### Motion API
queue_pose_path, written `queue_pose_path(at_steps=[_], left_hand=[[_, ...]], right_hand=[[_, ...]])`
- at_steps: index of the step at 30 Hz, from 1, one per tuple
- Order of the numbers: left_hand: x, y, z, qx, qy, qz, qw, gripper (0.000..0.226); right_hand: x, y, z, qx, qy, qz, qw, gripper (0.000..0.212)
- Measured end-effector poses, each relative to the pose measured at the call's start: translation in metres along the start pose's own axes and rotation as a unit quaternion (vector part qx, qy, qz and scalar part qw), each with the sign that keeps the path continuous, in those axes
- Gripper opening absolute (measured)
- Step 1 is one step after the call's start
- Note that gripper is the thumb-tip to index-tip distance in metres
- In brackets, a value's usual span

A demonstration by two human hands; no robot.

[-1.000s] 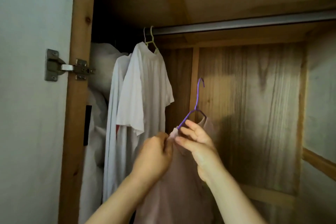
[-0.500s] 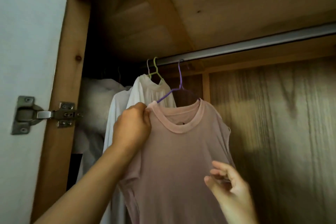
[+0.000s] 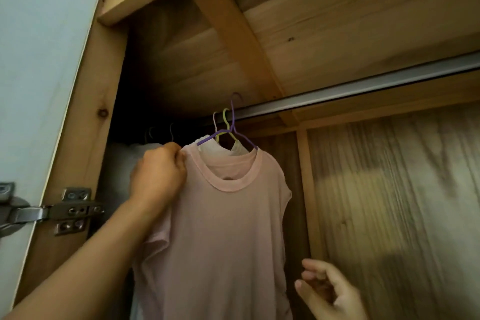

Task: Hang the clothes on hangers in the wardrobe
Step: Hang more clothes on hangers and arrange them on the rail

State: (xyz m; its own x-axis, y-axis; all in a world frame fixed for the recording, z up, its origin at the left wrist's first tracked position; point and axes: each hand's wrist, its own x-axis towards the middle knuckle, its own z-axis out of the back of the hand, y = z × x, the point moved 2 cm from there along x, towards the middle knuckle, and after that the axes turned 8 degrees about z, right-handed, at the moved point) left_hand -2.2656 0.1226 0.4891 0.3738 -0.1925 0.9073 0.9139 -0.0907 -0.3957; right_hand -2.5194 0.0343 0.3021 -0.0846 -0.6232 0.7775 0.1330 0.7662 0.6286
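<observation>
The left hand (image 3: 158, 174) pinches the pink shirt (image 3: 223, 228) shoulder, right hand (image 3: 328, 291) loose and holding nothing; a tug could slip its purple hanger (image 3: 233, 125) off the rail (image 3: 363, 88).

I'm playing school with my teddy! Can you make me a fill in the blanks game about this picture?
1. The pink T-shirt hangs on a hanger coloured ____.
2. The left hand grips the T-shirt at its ____.
3. The right hand holds ____.
4. The rail is made of ____.

Missing words: purple; shoulder; nothing; metal
</observation>
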Motion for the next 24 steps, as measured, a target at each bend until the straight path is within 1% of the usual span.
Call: queue_pose_path(at_steps=[2, 4, 6, 11, 15, 22, 24], left_hand=[[0.008, -0.004, -0.003, 0.01, -0.002, 0.001, 1.0, 0.023], [0.016, -0.009, -0.01, 0.025, 0.004, 0.003, 1.0, 0.024], [0.023, -0.013, -0.017, 0.037, 0.01, 0.011, 0.999, 0.025], [0.033, -0.01, -0.031, 0.057, 0.025, 0.026, 0.998, 0.026], [0.031, -0.005, -0.039, 0.08, 0.043, 0.029, 0.995, 0.026], [0.015, -0.007, -0.03, 0.148, 0.041, 0.014, 0.988, 0.028], [0.009, -0.009, -0.025, 0.151, 0.042, 0.013, 0.988, 0.028]], right_hand=[[0.001, 0.001, -0.005, 0.01, 0.031, -0.022, 0.999, 0.034], [0.003, 0.002, -0.007, 0.02, 0.038, -0.034, 0.998, 0.036], [0.005, -0.001, -0.008, 0.01, 0.044, -0.049, 0.998, 0.033], [0.005, -0.007, 0.002, 0.011, 0.005, -0.043, 0.999, 0.03], [0.002, 0.0, 0.015, 0.014, 0.002, -0.02, 1.0, 0.033], [-0.008, 0.013, 0.023, 0.048, -0.004, -0.013, 0.999, 0.034], [-0.011, 0.018, 0.024, 0.052, 0.0, -0.015, 0.999, 0.032]])
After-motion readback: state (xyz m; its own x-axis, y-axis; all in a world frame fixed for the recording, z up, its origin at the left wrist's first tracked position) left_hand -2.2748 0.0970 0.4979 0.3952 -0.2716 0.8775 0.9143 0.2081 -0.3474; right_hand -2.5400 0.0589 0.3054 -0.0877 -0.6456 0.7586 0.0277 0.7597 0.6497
